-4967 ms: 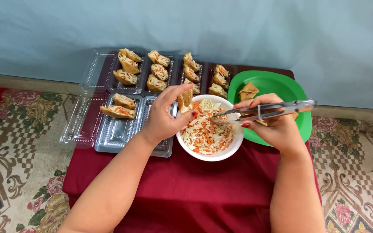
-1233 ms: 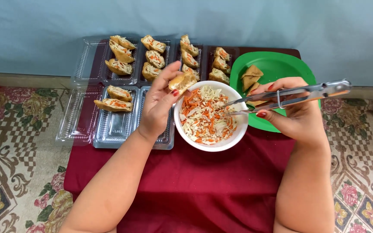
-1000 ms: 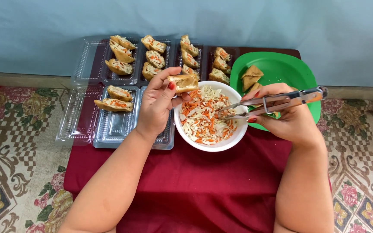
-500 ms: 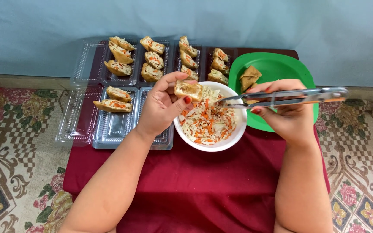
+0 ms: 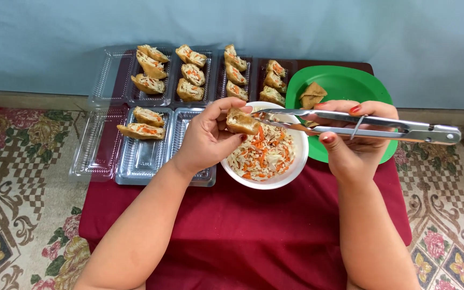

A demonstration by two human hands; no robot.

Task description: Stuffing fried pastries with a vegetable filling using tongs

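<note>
Tongs (image 5: 350, 124) now reach tofu pocket (image 5: 241, 121) — red tablecloth (image 5: 243, 231), patterned rug (image 5: 22, 225).

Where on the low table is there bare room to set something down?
Free: the red cloth in front of the white bowl, between the forearms. The near-left clear tray has bare bottom below its two pieces. Crowded: the back trays, and the green plate under the right hand and tongs.

Bare forearms, red-painted nails on right hand (image 5: 356, 142)
</note>
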